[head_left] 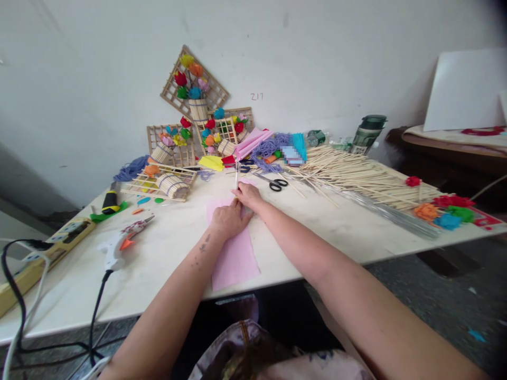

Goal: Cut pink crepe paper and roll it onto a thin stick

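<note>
A sheet of pink crepe paper (233, 264) lies lengthwise on the table in front of me. My left hand (228, 220) rests flat on it, thumb stretched out to the side, pressing near its far part. Just beyond, my right hand (249, 194) is closed around a slim whitish stick-like tool (237, 174), which points away from me; its working end is hard to make out. The two hands touch or nearly touch at the fingertips. Black-handled scissors (275, 183) lie to the right of my right hand.
A hot glue gun (114, 250) and a yellow-black utility knife (111, 200) lie left, near a power strip (65, 240). Lattice frames with paper flowers (194, 79) lean on the wall. Wooden sticks (356, 177), purple yarn (273, 148) and a bottle (368, 134) occupy the right and back.
</note>
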The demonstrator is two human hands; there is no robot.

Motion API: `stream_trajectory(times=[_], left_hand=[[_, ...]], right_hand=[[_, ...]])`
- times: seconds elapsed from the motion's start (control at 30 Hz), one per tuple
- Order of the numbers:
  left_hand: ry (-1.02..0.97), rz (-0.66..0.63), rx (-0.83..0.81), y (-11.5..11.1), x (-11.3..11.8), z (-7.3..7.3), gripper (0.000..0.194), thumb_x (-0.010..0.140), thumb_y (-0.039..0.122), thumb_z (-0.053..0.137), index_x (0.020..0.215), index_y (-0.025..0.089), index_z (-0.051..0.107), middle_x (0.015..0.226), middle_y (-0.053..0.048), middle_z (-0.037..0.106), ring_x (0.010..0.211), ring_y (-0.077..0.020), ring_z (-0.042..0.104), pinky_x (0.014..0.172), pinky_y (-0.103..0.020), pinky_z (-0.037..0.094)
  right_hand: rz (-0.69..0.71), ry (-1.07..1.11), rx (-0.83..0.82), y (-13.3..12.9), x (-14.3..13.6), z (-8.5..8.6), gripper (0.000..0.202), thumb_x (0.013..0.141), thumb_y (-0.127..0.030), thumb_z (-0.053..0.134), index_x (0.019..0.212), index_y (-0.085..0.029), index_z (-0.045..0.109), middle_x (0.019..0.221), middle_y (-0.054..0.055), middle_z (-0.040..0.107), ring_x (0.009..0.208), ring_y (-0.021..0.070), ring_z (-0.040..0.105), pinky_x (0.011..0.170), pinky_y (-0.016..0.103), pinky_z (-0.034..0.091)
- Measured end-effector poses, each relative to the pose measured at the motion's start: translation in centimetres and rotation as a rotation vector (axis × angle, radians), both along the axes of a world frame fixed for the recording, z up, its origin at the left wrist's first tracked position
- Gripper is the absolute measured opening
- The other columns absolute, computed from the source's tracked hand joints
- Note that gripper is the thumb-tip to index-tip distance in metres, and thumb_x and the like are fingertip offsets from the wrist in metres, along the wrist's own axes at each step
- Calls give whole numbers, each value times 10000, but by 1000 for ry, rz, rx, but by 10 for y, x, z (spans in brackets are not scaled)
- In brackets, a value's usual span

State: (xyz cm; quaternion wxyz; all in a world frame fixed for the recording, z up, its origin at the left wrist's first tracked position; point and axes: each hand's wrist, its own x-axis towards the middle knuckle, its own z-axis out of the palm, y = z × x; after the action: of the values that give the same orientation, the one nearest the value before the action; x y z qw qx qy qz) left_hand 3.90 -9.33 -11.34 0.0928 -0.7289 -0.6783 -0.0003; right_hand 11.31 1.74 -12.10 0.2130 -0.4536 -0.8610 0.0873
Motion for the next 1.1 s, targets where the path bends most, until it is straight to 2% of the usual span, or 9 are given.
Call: stream_trajectory(times=[0.4,0.7,1.1], left_hand=[[-18,16,-31,0,0,3,664,836,604,149,1297,190,389,1325,-123,430,976,-295,574,764,-417,439],[-31,31,-23,0,0,4,686,827,625,140,1308,194,371,1281,-126,476,971,-309,576,762,-430,442],[-30,44,-41,0,0,7,606,852,575,160,1284,225,401,1295,-107,467,1028,-294,553,788,-413,437]], right_hand=[[-43,-1,3,1,1,0,331,869,-440,383,982,-196,576,973,72,667,900,194,600,717,264,413],[-15,48,-6,2,3,0,300,860,-419,409,940,-187,582,951,73,667,888,191,598,709,258,411],[-9,45,-13,1,6,2,301,859,-411,412,967,-188,582,972,75,658,900,183,586,736,262,410]])
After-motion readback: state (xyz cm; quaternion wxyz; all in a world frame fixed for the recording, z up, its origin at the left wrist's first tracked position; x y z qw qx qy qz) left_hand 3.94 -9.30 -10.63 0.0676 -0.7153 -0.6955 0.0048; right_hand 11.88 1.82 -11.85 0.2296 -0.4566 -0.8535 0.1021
